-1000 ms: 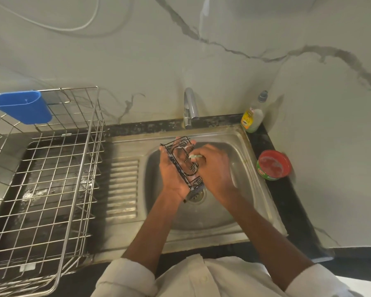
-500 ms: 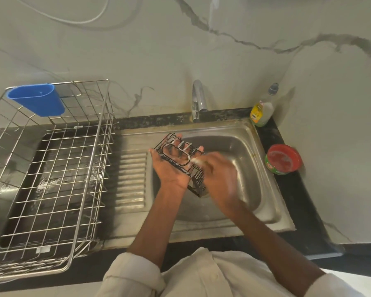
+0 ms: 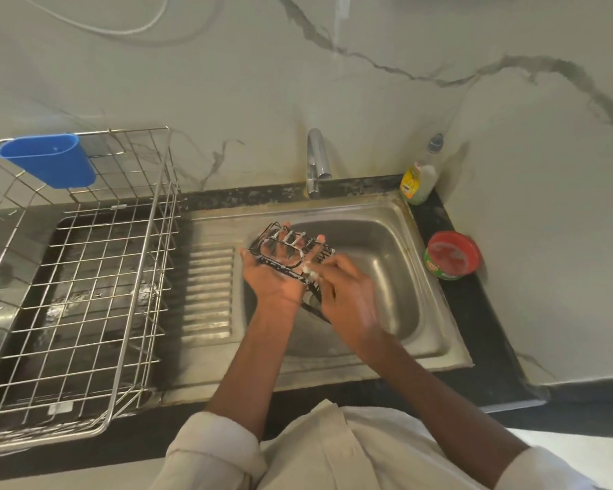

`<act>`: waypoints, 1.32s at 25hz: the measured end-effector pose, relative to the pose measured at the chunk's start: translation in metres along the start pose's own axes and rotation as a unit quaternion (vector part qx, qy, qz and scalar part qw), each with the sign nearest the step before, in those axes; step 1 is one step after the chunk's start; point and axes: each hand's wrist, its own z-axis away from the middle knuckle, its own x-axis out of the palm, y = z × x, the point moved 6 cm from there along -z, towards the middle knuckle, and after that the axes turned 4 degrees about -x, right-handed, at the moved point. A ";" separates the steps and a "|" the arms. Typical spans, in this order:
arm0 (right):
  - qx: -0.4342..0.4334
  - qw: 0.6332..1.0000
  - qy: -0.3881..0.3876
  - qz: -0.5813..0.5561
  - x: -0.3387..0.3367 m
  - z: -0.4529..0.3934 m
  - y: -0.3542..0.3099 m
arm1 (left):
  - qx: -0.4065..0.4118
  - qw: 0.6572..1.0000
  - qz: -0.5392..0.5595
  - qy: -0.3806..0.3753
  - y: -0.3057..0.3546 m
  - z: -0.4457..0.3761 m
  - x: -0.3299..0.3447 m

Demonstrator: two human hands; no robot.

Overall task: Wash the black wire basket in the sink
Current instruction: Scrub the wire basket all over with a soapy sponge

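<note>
Dish rack, soap bottle, red tub

— Can you read anything from where you stand?

— Not a word. The bottle just right of the tap has a yellow label, too blurred for me. The green tub, further right of the tap, shows red marks on its side, unreadable too.

Single head view – looks steeply down, close over sink.
</note>
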 end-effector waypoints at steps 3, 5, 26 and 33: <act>0.011 0.999 0.033 0.004 -0.006 0.001 0.009 | -0.006 0.999 0.050 0.017 0.003 0.000 -0.007; -0.003 0.999 0.024 -0.026 -0.005 0.007 0.004 | -0.001 0.998 0.066 0.022 0.009 0.002 -0.006; -0.017 0.986 -0.018 -0.168 0.007 -0.002 -0.036 | -0.008 0.993 0.072 0.089 0.010 0.033 0.001; -0.029 0.995 -0.086 -0.043 0.001 -0.014 -0.042 | -0.043 0.980 -0.191 0.016 -0.015 0.039 -0.007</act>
